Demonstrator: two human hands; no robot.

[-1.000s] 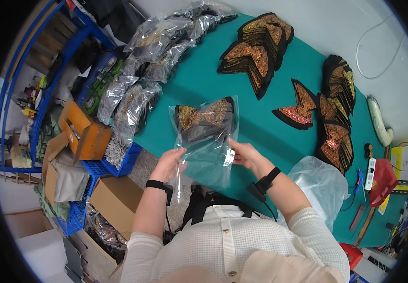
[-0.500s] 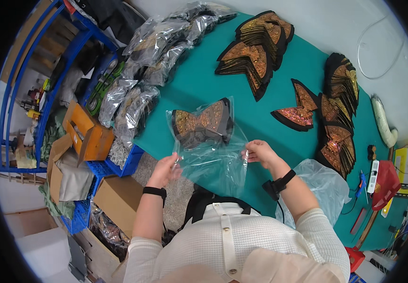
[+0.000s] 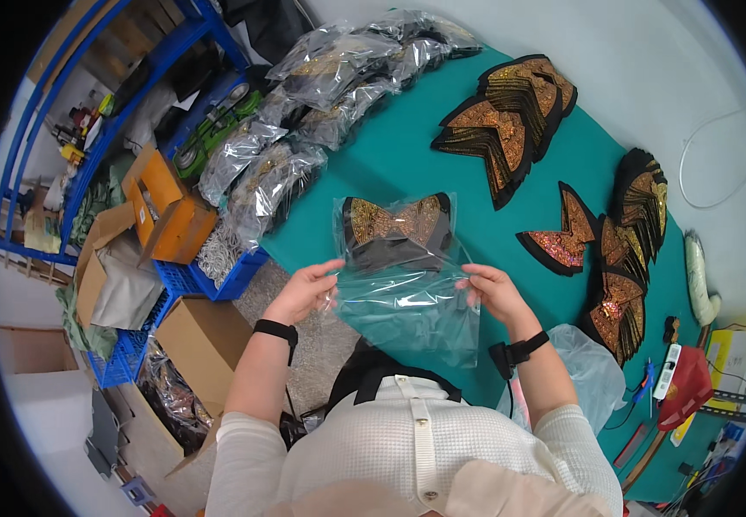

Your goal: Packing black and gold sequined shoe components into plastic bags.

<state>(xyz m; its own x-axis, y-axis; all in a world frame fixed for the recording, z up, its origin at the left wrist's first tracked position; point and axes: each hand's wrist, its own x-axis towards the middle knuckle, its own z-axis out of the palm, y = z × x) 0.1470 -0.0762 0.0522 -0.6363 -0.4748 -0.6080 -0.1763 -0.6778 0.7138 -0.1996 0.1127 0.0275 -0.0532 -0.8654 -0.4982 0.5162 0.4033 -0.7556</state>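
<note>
In the head view, the left hand [image 3: 306, 291] and right hand [image 3: 495, 295] each pinch one side of a clear bag [image 3: 407, 320] over the green table [image 3: 381, 155]; a black-and-gold bow [image 3: 397, 227] lies inside its far end. A blue crate [image 3: 243, 277] holds pale loops [image 3: 217, 256].

The bag [image 3: 407, 332] is smooth, glossy plastic; the bow-shaped piece [image 3: 397, 224] looks rough and glittery, with matt borders. The bench [image 3: 407, 138] looks smooth and matt, the box [image 3: 203, 346] matt cardboard, the shirt [image 3: 355, 457] waffle-textured cloth.
</note>
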